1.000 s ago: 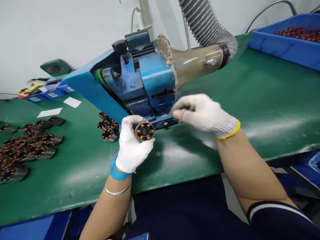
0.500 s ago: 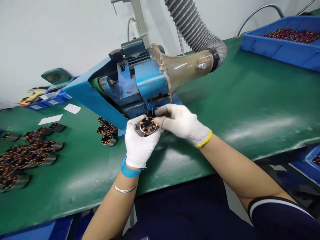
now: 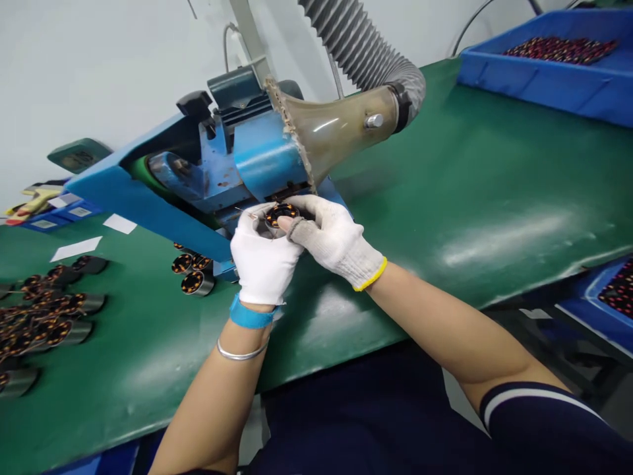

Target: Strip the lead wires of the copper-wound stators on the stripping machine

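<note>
Right beside the machine [image 3: 270,155], the left hand [image 3: 264,267] is cupping a wire-wound ring [image 3: 272,216], open end facing up, while the right hand [image 3: 336,239] is gripping its rim.

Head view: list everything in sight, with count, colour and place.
worktop: one, green, under everything
machine: one, blue, centre
funnel: one, brownish, machine's right
hose: one, grey, above funnel
held ring: one, black and orange, between hands
nearby rings: several, same colours, beside machine
far rings: many, same colours, left
paper sheets: two, white, left
small bins: blue, far left, exact count unclear
large bin: one, blue, right rear, holding reddish pieces
wristband: one, blue, left wrist
bangle: one, silver, left forearm
left hand: one, white glove, on ring
right hand: one, white glove, on ring
</note>
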A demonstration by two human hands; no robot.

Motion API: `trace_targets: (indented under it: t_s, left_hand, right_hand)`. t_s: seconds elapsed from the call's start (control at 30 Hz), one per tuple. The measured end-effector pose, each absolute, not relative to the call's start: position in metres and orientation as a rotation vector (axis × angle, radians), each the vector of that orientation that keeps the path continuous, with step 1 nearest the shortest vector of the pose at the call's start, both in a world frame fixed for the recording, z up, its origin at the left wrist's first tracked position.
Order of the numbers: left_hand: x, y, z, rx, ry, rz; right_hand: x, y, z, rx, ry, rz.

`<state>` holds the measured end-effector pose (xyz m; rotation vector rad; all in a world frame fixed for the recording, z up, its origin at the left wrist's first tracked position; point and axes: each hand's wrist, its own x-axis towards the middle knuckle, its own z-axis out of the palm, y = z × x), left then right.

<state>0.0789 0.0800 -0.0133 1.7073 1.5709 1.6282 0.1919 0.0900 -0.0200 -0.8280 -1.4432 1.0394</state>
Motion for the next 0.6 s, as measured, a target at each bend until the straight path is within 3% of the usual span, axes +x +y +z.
trace_targets:
  t_s: [0.6]
  left_hand:
    - [0.0824,0.0816,-0.0103,1.739,1.514,1.557]
  right_hand:
    - [0.1916,0.0875,-0.0245,-0.807,-1.388,1.020]
